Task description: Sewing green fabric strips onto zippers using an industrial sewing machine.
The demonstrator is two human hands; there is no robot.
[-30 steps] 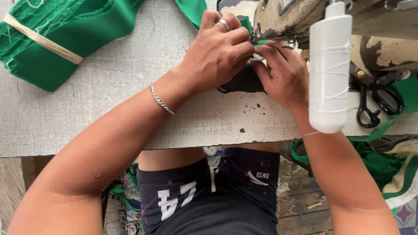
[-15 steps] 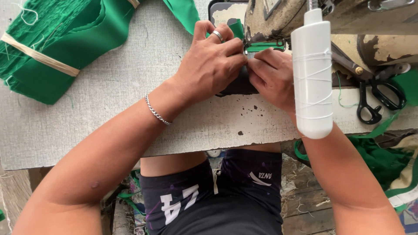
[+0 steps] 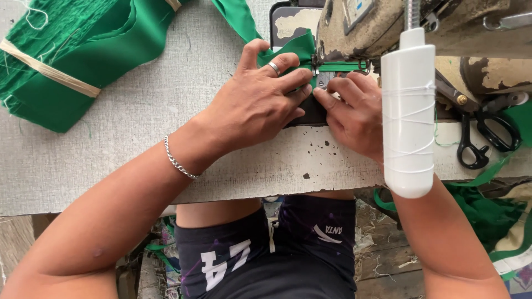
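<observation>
Narrow green fabric strip (image 3: 299, 52) lies under the worn sewing machine head (image 3: 354, 27), long axis left to right. Left hand (image 3: 257, 105) flat, fingers spread, pressing it; right hand (image 3: 354, 113) likewise, fingertips touching. Banded green fabric bundle (image 3: 66, 61) far left on grey worktop (image 3: 138, 155); black scissors (image 3: 487, 138) right.

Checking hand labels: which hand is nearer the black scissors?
Right. The right hand is beside the scissors, just left of them; the left hand lies farther left.
</observation>
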